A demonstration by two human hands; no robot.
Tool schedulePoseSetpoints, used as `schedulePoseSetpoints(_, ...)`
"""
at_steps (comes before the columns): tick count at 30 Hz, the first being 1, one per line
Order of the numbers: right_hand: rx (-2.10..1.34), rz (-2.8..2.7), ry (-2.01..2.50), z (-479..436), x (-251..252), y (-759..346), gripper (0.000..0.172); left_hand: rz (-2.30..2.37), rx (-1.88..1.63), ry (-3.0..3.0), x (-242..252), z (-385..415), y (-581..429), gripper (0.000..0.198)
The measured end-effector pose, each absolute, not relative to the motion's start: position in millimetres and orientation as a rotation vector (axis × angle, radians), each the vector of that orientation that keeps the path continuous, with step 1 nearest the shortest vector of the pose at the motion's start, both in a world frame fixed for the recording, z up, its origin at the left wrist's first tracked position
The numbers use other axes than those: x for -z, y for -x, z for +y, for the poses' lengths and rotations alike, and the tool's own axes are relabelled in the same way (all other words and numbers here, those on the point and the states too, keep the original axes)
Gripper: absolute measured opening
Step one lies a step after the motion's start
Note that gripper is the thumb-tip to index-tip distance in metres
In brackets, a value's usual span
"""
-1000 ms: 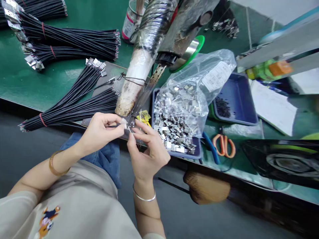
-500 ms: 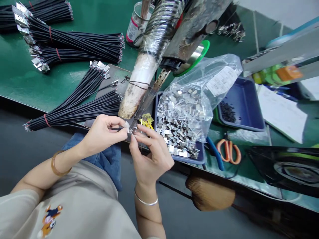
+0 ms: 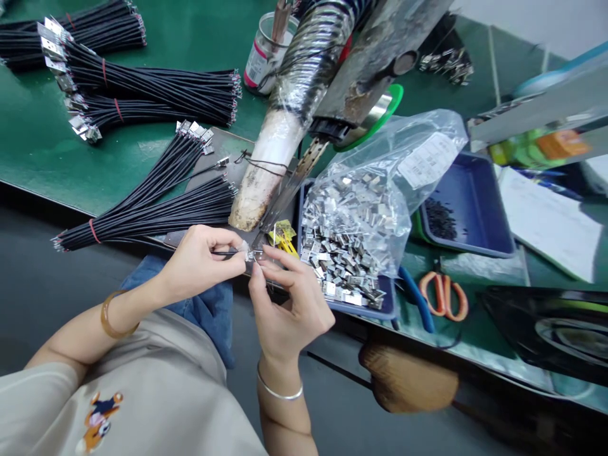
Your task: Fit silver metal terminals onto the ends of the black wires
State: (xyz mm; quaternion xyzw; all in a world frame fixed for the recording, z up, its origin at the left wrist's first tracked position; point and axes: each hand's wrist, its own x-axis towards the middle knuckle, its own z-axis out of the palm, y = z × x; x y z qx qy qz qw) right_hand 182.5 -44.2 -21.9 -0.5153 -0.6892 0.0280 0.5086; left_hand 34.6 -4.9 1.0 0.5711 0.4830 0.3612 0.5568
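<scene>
**Q:** Entry one, the hands. What is held, and where?

**A:** The left hand [image 3: 199,261] is closed in a pinch on the end of a thin black wire [image 3: 224,253]. The right hand [image 3: 291,304] is pinched, thumb and forefinger, on a small metal shell [image 3: 250,254], with the other fingers loosely spread. Wire and shell are brought together just left of the bag of shells [image 3: 380,190], at the bench edge. How they are joined cannot be told, since the parts are tiny and half covered by fingertips.

**Q:** What else is hidden, cut off or unclear?

**A:**
- A blue tray [image 3: 342,308] is largely buried under the bag, and only its near rim is seen.
- A wrapped machine arm [image 3: 285,114] left of the bag is cut off at the top.
- A jar [image 3: 266,50] is partly masked behind that arm.
- A black object [image 3: 546,329] far right of the bag is cropped and blurred.
- A brown round object [image 3: 408,380] below the bag cannot be identified.
- A yellow piece [image 3: 284,233] beside the bag is too small to be read.

**Q:** And the surface and the room?

**A:**
- A green mat [image 3: 118,152] is laid over the bench.
- Black cable bundles [image 3: 152,209], banded in red, are fanned out well left of the bag.
- A second blue tray [image 3: 470,202], holding dark bits, is set right of the bag.
- Orange-handled scissors [image 3: 444,294] are laid right of and below the bag.
- A paper sheet [image 3: 551,221] is placed farther right.
- A dark grey floor [image 3: 47,285] is seen beneath the bench edge.
</scene>
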Motion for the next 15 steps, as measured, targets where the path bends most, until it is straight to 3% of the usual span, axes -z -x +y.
schedulePoseSetpoints(15, 0.183, -1.838, 1.143, -50.3, 27.6, -189.0, 0.013, 0.968, -0.754, -1.214, -2.1, -5.4, -27.6, 0.017)
